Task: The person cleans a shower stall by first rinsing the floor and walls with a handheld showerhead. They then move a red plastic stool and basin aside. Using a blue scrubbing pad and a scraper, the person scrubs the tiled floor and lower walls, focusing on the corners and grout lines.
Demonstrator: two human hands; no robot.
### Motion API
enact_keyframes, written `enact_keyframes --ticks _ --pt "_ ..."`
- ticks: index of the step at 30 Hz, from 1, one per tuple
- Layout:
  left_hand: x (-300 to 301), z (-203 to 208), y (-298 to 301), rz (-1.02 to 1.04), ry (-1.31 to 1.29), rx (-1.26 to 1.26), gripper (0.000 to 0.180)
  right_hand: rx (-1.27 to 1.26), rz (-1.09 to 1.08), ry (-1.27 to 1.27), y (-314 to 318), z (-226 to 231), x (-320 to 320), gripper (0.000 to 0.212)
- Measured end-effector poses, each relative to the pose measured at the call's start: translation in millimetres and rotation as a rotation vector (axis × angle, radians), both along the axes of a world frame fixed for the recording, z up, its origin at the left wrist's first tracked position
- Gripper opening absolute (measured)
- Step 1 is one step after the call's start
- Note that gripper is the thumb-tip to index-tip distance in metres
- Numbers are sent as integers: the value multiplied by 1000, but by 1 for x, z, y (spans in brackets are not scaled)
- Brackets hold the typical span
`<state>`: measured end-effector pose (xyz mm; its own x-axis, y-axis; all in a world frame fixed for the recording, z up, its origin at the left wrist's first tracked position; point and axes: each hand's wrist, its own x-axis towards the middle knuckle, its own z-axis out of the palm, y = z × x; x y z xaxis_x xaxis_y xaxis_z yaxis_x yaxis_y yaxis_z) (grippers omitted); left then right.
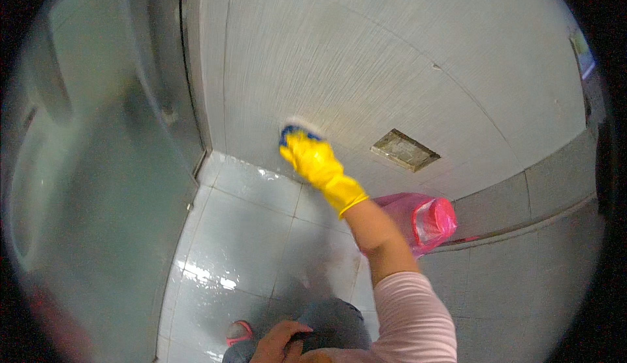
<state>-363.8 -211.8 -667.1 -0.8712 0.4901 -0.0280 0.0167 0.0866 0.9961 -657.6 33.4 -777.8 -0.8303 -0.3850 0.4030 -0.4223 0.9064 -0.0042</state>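
My right hand [313,160] wears a yellow rubber glove and is stretched out to the pale tiled wall [366,69]. Its fingers are wrapped round a blue scrub brush [302,132] whose whitish side is against the wall, low down; motion blurs it a little. Down at the lower edge, my bare left hand [281,342] lies close to my body by my dark-clothed leg. Its fingers are curled by something dark that I cannot make out.
A glass shower door [130,219] in a metal frame stands at the left. Right of the brush is a rectangular wall recess [405,149]. A pink plastic bag with a red-pink container [436,221] sits beyond my forearm. Wet tiles [241,232] cover the floor; a pink slipper [240,332] shows below.
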Motion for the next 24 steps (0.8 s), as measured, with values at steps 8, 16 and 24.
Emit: enact_keyframes --ticks 8,16,24 --pt "19 -9 -7 43 -282 -103 20 50 -95 -286 79 -12 56 33" --pt "20 12 11 105 -254 -119 19 -13 -179 -76 163 -18 109 35" --pt "18 1 38 -56 -120 -126 19 -311 -331 -104 145 -77 100 34"
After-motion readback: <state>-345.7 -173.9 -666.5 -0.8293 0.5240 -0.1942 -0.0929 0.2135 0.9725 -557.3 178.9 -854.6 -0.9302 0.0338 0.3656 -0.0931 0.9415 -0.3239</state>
